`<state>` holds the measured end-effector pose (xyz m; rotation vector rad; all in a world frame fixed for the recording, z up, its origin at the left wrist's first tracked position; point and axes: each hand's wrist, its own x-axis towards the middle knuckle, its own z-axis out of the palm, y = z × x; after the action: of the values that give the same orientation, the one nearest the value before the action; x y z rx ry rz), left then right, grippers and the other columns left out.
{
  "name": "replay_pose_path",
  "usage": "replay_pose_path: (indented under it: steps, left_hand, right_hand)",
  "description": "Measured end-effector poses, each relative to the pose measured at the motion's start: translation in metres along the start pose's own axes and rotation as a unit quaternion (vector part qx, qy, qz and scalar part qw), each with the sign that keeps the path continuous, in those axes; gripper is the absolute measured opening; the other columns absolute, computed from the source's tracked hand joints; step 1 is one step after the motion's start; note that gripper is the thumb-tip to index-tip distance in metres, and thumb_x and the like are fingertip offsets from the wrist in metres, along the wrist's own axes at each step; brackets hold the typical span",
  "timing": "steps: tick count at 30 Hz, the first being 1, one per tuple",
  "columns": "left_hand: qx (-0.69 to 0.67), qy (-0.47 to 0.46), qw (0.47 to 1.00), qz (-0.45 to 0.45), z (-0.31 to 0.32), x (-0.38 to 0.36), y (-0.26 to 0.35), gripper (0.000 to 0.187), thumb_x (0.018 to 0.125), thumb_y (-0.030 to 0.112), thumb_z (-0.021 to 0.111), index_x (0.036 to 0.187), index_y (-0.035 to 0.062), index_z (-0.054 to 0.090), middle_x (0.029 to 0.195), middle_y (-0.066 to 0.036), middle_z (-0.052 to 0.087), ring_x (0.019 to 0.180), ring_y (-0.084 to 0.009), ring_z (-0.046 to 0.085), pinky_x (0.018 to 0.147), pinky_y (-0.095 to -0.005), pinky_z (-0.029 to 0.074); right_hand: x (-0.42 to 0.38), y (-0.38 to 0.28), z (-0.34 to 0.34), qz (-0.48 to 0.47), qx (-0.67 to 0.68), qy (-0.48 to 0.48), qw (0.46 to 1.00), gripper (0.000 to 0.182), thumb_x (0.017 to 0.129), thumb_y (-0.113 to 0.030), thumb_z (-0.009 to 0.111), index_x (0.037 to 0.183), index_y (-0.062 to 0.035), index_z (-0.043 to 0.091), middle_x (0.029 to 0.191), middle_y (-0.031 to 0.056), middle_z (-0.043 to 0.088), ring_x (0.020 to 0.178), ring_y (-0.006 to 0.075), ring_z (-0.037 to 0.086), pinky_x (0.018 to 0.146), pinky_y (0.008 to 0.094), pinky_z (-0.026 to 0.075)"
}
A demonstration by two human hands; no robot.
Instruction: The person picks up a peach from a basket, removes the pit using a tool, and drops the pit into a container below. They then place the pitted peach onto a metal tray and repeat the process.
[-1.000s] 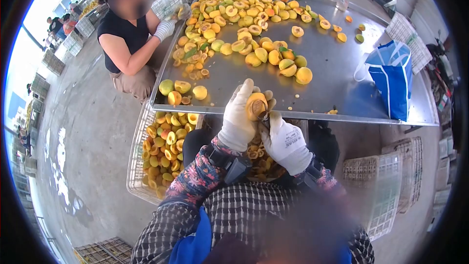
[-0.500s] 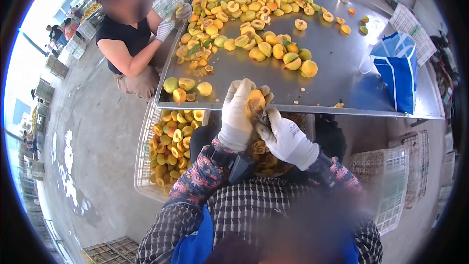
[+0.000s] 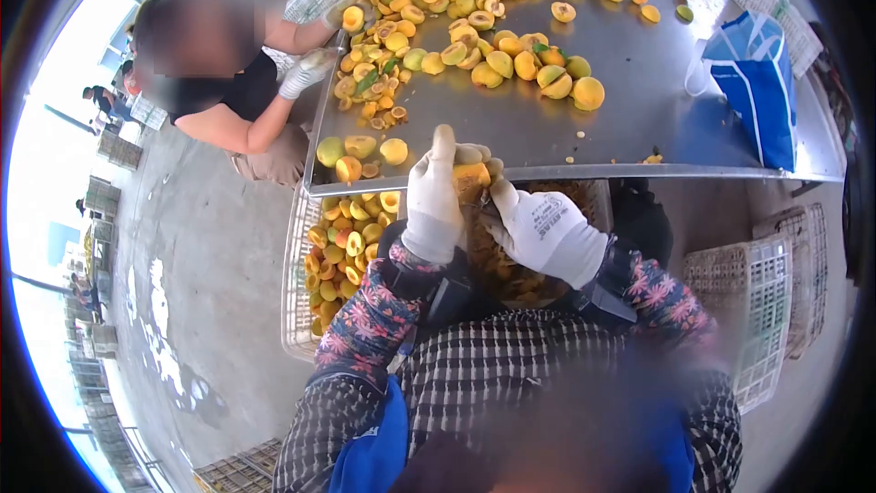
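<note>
My left hand (image 3: 434, 205), in a white glove, grips a yellow peach half (image 3: 471, 177) just below the front edge of the metal table, with its thumb raised. My right hand (image 3: 546, 233), also gloved, is closed beside the fruit around a small metal tool (image 3: 480, 204). Most of that tool is hidden by the fingers, and its tip is at the peach's lower side. Under my hands stands a container of fruit scraps (image 3: 520, 290). Left of it, a white crate (image 3: 297, 288) is filled with peach halves (image 3: 351, 242).
Peaches and halves (image 3: 474, 14) are heaped on the metal table (image 3: 639, 119). A blue bag (image 3: 762, 100) stands at its right end. Across the left corner, a co-worker's gloved hand (image 3: 308, 71) is near the fruit. Empty-looking plastic crates (image 3: 744, 310) stand at right.
My view has shifted, so the table sits higher. The peach half has turned in my left hand, and my left thumb now points up. The co-worker leans closer, holding a peach half.
</note>
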<state>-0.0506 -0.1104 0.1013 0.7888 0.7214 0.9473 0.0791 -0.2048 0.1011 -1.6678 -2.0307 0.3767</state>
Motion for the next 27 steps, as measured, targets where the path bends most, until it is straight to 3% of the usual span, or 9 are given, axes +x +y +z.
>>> replay_pose_path:
  steps: [4,7,10,13,16,18,22,25,27]
  left_hand:
    - [0.098,-0.017,0.995,-0.010,-0.003,0.001,0.012,0.051,0.096,0.048,0.056,0.081,-0.0011,0.058,0.086,-0.014,0.064,0.079,-0.0285,0.068,0.072,-0.0394,0.057]
    - [0.119,-0.042,0.991,0.041,-0.007,0.000,0.012,0.053,0.096,0.053,0.052,0.084,0.0011,0.056,0.089,-0.014,0.064,0.081,-0.0294,0.068,0.071,-0.0421,0.057]
    - [0.073,-0.037,0.996,0.027,-0.007,-0.001,0.013,0.054,0.094,0.055,0.055,0.082,0.0024,0.054,0.088,-0.014,0.063,0.079,-0.0298,0.068,0.067,-0.0429,0.058]
    - [0.040,-0.010,0.999,0.009,-0.001,-0.003,0.017,0.053,0.093,0.054,0.058,0.081,0.0016,0.053,0.086,-0.015,0.062,0.076,-0.0300,0.067,0.064,-0.0424,0.058]
    - [0.012,0.019,1.000,0.000,0.002,-0.005,0.014,0.052,0.093,0.054,0.057,0.085,0.0027,0.052,0.088,-0.014,0.060,0.076,-0.0298,0.067,0.064,-0.0417,0.059]
    - [0.002,0.046,0.999,-0.010,0.004,-0.006,0.012,0.051,0.093,0.053,0.058,0.086,0.0034,0.052,0.088,-0.014,0.060,0.076,-0.0295,0.067,0.063,-0.0414,0.059]
    - [0.010,-0.003,0.999,-0.044,-0.004,-0.003,0.011,0.050,0.093,0.053,0.059,0.085,0.0041,0.051,0.087,-0.014,0.060,0.076,-0.0289,0.067,0.063,-0.0409,0.059]
    - [0.016,-0.017,0.999,-0.036,-0.003,-0.005,0.010,0.050,0.092,0.054,0.060,0.086,0.0044,0.051,0.087,-0.014,0.060,0.075,-0.0281,0.067,0.062,-0.0400,0.059]
    - [0.015,-0.023,1.000,-0.010,-0.002,-0.005,0.004,0.051,0.091,0.054,0.060,0.086,0.0044,0.051,0.087,-0.013,0.060,0.074,-0.0276,0.067,0.062,-0.0393,0.059]
  right_hand:
    - [-0.002,0.004,0.015,0.006,0.169,0.010,0.985,0.030,0.096,-0.027,0.055,0.111,-0.0012,0.049,0.072,0.0170,0.062,0.061,0.0359,0.062,0.058,0.0441,0.050]
    - [0.004,0.008,0.040,-0.024,0.357,0.059,0.932,0.028,0.099,-0.032,0.052,0.106,-0.0045,0.050,0.067,0.0102,0.056,0.052,0.0246,0.057,0.052,0.0362,0.049]
    - [0.003,-0.006,0.007,0.172,0.612,-0.167,0.754,0.027,0.101,-0.033,0.048,0.105,-0.0068,0.051,0.064,0.0046,0.053,0.047,0.0166,0.051,0.045,0.0293,0.042]
    - [-0.001,-0.013,0.014,0.204,0.734,-0.159,0.627,0.026,0.102,-0.035,0.049,0.102,-0.0083,0.051,0.062,-0.0016,0.046,0.043,0.0093,0.043,0.041,0.0230,0.035]
    - [-0.003,-0.017,0.017,0.205,0.778,-0.150,0.574,0.027,0.101,-0.035,0.051,0.100,-0.0083,0.052,0.062,0.0001,0.048,0.042,0.0102,0.044,0.039,0.0245,0.035]
    - [-0.003,-0.015,0.021,0.204,0.772,-0.149,0.583,0.028,0.101,-0.036,0.051,0.100,-0.0080,0.053,0.062,0.0003,0.048,0.042,0.0105,0.043,0.039,0.0249,0.035]
    - [-0.007,-0.006,0.031,0.186,0.794,-0.165,0.555,0.031,0.101,-0.038,0.051,0.100,-0.0073,0.053,0.060,0.0007,0.047,0.041,0.0111,0.043,0.038,0.0252,0.034]
    - [-0.010,-0.008,0.026,0.194,0.838,-0.164,0.483,0.031,0.104,-0.035,0.044,0.100,-0.0063,0.055,0.057,0.0018,0.043,0.039,0.0117,0.041,0.035,0.0232,0.033]
    - [-0.011,-0.008,0.027,0.198,0.833,-0.156,0.493,0.033,0.104,-0.036,0.044,0.100,-0.0057,0.055,0.056,0.0015,0.043,0.039,0.0116,0.041,0.035,0.0232,0.033]
